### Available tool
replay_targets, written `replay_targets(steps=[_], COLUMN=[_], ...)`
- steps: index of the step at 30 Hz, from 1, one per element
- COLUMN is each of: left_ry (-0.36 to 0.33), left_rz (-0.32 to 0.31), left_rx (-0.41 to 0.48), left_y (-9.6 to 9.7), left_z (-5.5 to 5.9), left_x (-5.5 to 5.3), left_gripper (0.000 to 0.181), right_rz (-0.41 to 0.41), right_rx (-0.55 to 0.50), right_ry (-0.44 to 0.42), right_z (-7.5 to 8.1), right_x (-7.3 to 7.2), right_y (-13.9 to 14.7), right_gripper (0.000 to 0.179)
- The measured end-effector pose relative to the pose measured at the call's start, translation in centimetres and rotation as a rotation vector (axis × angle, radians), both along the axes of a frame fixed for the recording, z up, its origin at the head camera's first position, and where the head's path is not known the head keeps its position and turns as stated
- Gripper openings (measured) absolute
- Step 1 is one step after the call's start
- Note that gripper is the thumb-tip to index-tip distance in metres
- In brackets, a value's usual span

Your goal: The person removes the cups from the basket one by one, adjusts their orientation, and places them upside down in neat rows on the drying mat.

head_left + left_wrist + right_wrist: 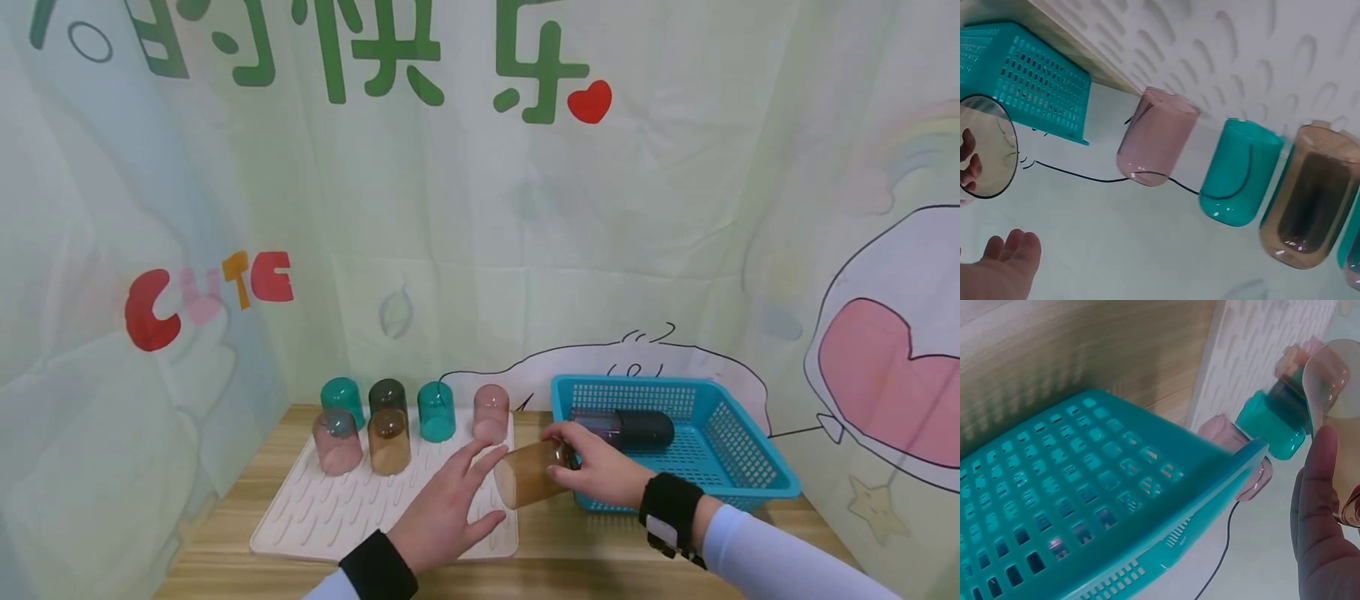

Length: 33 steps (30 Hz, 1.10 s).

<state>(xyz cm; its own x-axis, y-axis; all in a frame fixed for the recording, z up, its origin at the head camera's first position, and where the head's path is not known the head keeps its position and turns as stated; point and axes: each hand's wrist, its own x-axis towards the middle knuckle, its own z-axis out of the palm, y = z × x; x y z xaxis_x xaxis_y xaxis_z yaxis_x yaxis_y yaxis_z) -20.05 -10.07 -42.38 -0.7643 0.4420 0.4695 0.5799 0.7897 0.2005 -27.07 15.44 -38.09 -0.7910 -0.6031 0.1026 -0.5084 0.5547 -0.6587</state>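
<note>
An amber glass (528, 477) lies tipped on its side in the air between the hands, its mouth facing left. My right hand (607, 471) grips it near the base, fingers over the top and thumb on the near side. My left hand (450, 508) has its fingers extended and spread, fingertips right at the glass's rim. In the left wrist view the round mouth of the glass (988, 147) shows beside the left fingers (1019, 253). Below and left is a white ridged drying mat (300, 521).
Upside-down glasses stand on the mat: teal (437, 412), pink (491, 412), a front pink one (337, 450), amber (389, 454) and dark grey (387, 392) among them. A blue basket (750, 433) at right holds dark glasses (645, 429). A printed curtain (637, 233) hangs behind.
</note>
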Motion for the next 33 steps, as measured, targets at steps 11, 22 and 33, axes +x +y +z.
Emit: replay_targets(steps=[11, 22, 33], left_ry=[0.054, 0.085, 0.053], left_rz=[-0.090, -0.119, -0.101], left_rx=[-0.024, -0.118, -0.149], left_y=[2.0, 3.1, 3.5], left_z=[0.5, 0.5, 0.5], left_x=[-0.6, -1.0, -1.1], left_gripper=[0.082, 0.082, 0.082], right_rz=[0.039, 0.081, 0.070], right_rx=[0.005, 0.010, 0.018], right_ry=[-0.028, -0.030, -0.019], right_z=[-0.4, -1.0, -0.9], right_x=[0.4, 0.2, 0.3], right_y=[-0.6, -1.1, -1.3], right_gripper=[0.042, 0.041, 0.040])
